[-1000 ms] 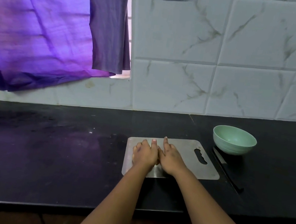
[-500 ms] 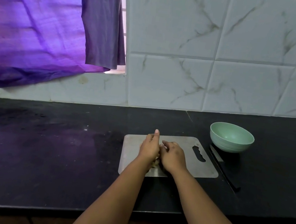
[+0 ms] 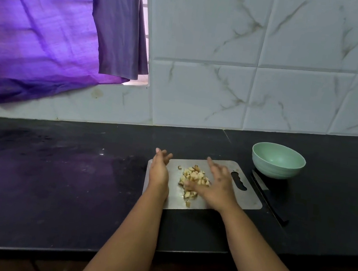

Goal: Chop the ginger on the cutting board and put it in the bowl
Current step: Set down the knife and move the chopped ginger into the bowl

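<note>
- We see small pale chopped ginger pieces (image 3: 194, 177) piled on the flat silver metal cutting board (image 3: 248, 201).
- Our left hand (image 3: 159, 171) is flat and wide beside the pile.
- Our right hand (image 3: 216, 187) is spread wide, touching the pile.
- The round green bowl (image 3: 278, 161) sits near on the black worktop (image 3: 54, 175).

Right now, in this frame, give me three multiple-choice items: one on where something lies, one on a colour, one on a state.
1. Where does the knife lie?
A. On the cutting board
B. On the counter to the right of the cutting board
C. In the bowl

2. What colour is the bowl?
A. Pale green
B. Red
C. Black

3. What state is the ginger in?
A. Whole, unpeeled
B. Chopped, in the bowl
C. Chopped, piled on the cutting board

Answers: 1 B, it lies on the dark counter past the board's right edge. 2 A, its rim and wall are pale green. 3 C, small pieces lie between the left hand and right hand; the bowl shows nothing in it.
</note>
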The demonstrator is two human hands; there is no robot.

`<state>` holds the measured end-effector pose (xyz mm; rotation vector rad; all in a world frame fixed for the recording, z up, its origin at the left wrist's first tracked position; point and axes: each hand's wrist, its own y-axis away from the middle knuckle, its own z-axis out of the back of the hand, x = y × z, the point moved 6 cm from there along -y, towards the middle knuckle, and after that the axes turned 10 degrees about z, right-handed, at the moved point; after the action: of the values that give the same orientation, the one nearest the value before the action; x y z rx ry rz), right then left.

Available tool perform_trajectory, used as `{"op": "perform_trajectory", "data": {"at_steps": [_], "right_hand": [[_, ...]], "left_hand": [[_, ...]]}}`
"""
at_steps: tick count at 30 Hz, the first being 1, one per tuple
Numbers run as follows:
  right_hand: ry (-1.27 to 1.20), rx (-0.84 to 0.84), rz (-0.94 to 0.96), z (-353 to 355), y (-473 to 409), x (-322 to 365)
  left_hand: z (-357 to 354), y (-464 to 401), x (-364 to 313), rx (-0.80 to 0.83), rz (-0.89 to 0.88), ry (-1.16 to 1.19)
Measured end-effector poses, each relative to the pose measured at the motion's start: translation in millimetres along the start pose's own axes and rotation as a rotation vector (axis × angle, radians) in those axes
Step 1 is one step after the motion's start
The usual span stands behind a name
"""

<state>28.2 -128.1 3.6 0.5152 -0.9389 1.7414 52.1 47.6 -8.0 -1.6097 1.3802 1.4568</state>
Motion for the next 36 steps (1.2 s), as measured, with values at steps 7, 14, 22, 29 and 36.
{"op": "perform_trajectory", "data": {"at_steps": [7,14,22,29,36], "right_hand": [[0.484,0.291,0.213,-41.0,-13.9,6.6],[0.251,0.089,0.144,-21.0,-40.4,-8.1],[0.400,0.242,0.199,-34.3,-42.3,-11.9],[0.337,0.199,0.357,-49.3,-48.1,-1.7],[0.356,0.059,0.437,-41.4,-49.8,2.4]], "left_hand": [[-5.2,0.4,3.6,0.000,-0.015,-0.086],[-7.1,0.6,7.1,0.012,-0.013,-0.115],[-27.8,3.3,10.4,0.140,0.010,-0.202],[-26.7,3.7,8.2,0.105,-0.007,-0.167],[-26.9,3.0,8.6,0.079,-0.029,-0.175]]}}
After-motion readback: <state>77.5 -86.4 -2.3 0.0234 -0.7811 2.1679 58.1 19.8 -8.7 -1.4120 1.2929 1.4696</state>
